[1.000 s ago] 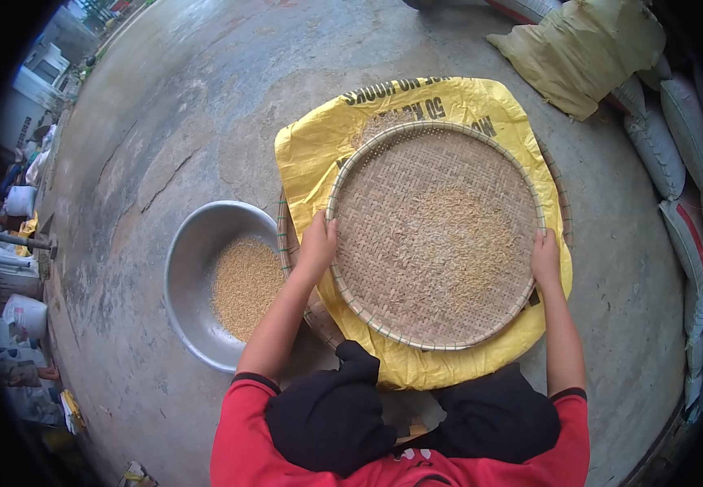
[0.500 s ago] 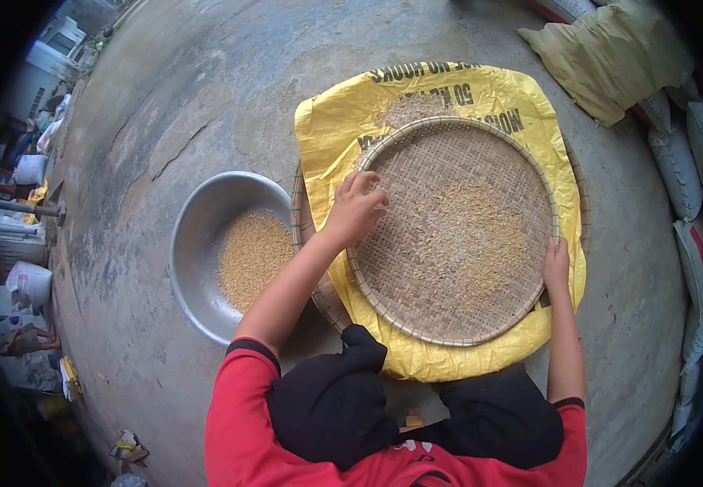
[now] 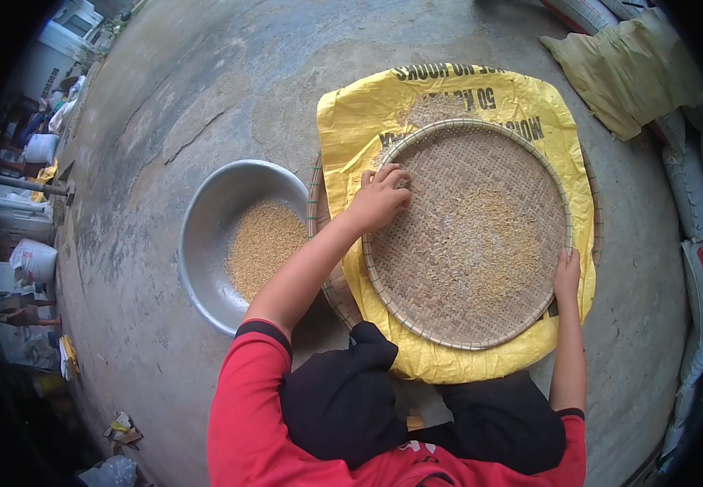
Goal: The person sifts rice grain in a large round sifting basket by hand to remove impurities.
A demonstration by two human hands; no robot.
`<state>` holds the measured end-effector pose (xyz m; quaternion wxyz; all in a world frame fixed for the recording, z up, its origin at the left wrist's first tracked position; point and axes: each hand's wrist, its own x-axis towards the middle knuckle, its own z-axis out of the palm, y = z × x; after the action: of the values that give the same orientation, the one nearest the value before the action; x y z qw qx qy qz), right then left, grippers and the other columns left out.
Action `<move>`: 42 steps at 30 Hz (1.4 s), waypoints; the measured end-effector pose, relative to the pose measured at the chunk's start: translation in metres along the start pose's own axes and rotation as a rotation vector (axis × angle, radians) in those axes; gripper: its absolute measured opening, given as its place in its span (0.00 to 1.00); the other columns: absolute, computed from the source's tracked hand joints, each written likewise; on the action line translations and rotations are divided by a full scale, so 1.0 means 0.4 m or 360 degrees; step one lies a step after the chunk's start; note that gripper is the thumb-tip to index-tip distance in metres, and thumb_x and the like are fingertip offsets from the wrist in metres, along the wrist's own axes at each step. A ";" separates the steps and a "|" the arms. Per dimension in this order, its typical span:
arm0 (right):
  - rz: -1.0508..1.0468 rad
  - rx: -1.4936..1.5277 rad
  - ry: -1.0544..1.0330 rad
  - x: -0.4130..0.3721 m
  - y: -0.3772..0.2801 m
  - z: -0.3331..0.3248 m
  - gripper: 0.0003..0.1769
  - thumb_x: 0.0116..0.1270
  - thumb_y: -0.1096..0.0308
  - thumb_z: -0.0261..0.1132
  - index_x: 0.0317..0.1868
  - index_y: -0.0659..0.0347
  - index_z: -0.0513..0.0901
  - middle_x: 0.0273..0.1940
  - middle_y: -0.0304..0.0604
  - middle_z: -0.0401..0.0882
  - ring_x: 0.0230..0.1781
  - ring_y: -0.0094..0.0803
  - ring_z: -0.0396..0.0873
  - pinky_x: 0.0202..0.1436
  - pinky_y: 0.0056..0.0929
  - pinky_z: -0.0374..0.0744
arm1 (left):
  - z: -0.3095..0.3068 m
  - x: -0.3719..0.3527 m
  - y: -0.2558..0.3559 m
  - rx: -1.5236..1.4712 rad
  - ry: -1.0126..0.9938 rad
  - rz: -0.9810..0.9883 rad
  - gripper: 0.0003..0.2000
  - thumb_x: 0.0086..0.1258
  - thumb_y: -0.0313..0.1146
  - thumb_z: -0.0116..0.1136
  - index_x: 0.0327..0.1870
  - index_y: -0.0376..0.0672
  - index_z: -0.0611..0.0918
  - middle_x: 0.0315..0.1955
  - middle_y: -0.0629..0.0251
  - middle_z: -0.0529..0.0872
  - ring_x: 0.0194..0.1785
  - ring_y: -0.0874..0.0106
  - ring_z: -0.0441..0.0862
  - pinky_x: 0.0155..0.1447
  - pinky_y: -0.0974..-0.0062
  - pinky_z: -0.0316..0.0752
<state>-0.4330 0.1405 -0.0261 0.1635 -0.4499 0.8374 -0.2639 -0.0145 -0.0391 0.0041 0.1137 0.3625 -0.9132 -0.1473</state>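
Tray (image 3: 449,150), woven and round, sits over the yellow sack (image 3: 343,162), grain (image 3: 493,243) spread right of its centre. Left forearm (image 3: 311,272) extends diagonally forward; left hand (image 3: 380,199) is palm-down over the tray's upper-left edge, fingers bent inward and slightly parted; whether they pinch anything cannot be told. Right forearm (image 3: 569,349) points nearly straight forward; right hand (image 3: 566,276) is closed on the tray's right edge, its underside fingers hidden.

Single head cam, wide fisheye with black corners, sits above the knees (image 3: 335,402) and looks steeply down and forward, tray (image 3: 457,150) close and right of centre, floor (image 3: 132,316) running out to clutter (image 3: 33,260) frame left, sacks (image 3: 684,183) frame right.
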 end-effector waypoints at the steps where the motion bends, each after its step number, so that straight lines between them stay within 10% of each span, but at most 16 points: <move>1: 0.0011 0.0013 0.0003 -0.002 -0.006 0.000 0.18 0.71 0.60 0.48 0.50 0.69 0.68 0.42 0.61 0.75 0.44 0.54 0.75 0.47 0.40 0.72 | -0.001 -0.002 -0.002 -0.0008 0.0002 0.0024 0.05 0.55 0.34 0.64 0.30 0.53 0.80 0.56 0.68 0.70 0.68 0.61 0.57 0.61 0.55 0.53; 14: -0.0034 0.0055 0.0011 0.011 0.052 0.019 0.22 0.71 0.58 0.49 0.54 0.70 0.67 0.45 0.61 0.75 0.47 0.52 0.75 0.51 0.38 0.71 | -0.028 -0.020 0.006 0.0018 0.0074 0.0010 0.06 0.55 0.33 0.61 0.33 0.48 0.80 0.52 0.68 0.72 0.65 0.65 0.61 0.61 0.55 0.54; 19: -0.0105 0.0050 0.0065 0.026 0.090 0.031 0.24 0.72 0.56 0.49 0.55 0.71 0.67 0.47 0.60 0.74 0.49 0.50 0.73 0.53 0.37 0.70 | -0.159 -0.176 -0.015 -0.0703 0.0564 -0.0698 0.07 0.59 0.29 0.61 0.33 0.37 0.76 0.29 0.55 0.83 0.35 0.60 0.82 0.39 0.68 0.75; 25: -0.0064 0.0080 0.0041 0.020 0.084 0.029 0.23 0.72 0.57 0.49 0.55 0.71 0.67 0.47 0.59 0.74 0.49 0.49 0.73 0.53 0.36 0.70 | -0.172 -0.422 -0.131 -0.0370 0.0959 -0.1696 0.21 0.56 0.26 0.62 0.52 0.41 0.73 0.31 0.56 0.84 0.39 0.63 0.82 0.47 0.68 0.75; 30: -0.0044 0.0009 0.0095 0.008 0.059 0.022 0.22 0.71 0.58 0.49 0.54 0.70 0.67 0.45 0.60 0.75 0.47 0.50 0.74 0.51 0.37 0.71 | -0.130 -0.426 -0.143 0.0004 0.0912 -0.1601 0.23 0.55 0.27 0.63 0.55 0.40 0.73 0.45 0.55 0.79 0.52 0.59 0.75 0.56 0.64 0.69; 36: -0.0035 0.0051 0.0062 0.002 0.039 0.017 0.22 0.71 0.58 0.50 0.54 0.69 0.68 0.45 0.61 0.75 0.47 0.51 0.75 0.51 0.37 0.71 | -0.139 -0.211 -0.045 0.0044 0.0903 -0.0581 0.14 0.58 0.29 0.61 0.45 0.41 0.78 0.41 0.58 0.80 0.49 0.59 0.74 0.54 0.65 0.69; 42: 0.0045 0.0019 0.0061 -0.010 0.002 0.004 0.22 0.71 0.57 0.50 0.53 0.70 0.68 0.46 0.61 0.75 0.48 0.52 0.74 0.51 0.38 0.71 | -0.044 0.003 0.051 -0.0541 0.0115 -0.0141 0.10 0.59 0.29 0.59 0.42 0.42 0.77 0.37 0.63 0.80 0.46 0.62 0.75 0.50 0.67 0.71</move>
<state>-0.4306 0.1439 -0.0275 0.1538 -0.4318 0.8451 -0.2751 -0.0225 -0.0291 0.0278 0.1996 0.3831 -0.8536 -0.2913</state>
